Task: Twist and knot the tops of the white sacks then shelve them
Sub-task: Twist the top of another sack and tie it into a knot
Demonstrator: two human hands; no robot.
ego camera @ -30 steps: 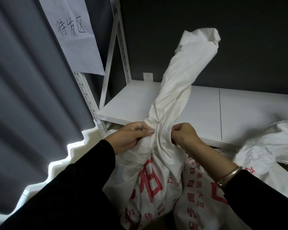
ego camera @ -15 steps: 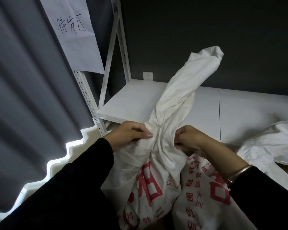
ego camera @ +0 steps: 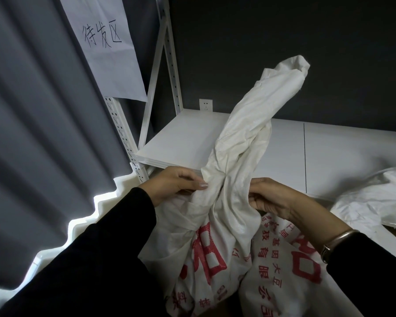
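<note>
A white woven sack (ego camera: 206,255) with red print stands in front of me, its top twisted into a long rope (ego camera: 258,120) that leans up and to the right. My left hand (ego camera: 176,184) pinches the neck of the twist from the left. From the right, my right hand (ego camera: 270,197) grips the same neck with curled fingers. A second printed sack (ego camera: 281,268) leans against the first, under my right wrist. The white shelf board (ego camera: 185,136) lies just behind the sacks.
Another crumpled white sack (ego camera: 375,197) lies on the shelf at the right. A white perforated upright (ego camera: 121,136) with a handwritten paper sign (ego camera: 105,46) stands at the left beside a grey curtain (ego camera: 39,110). A wall socket (ego camera: 205,104) sits behind the shelf.
The twisted sack top has tipped from nearly upright over to the right and sunk lower. Both hands stay at the neck, the right one a little lower.
</note>
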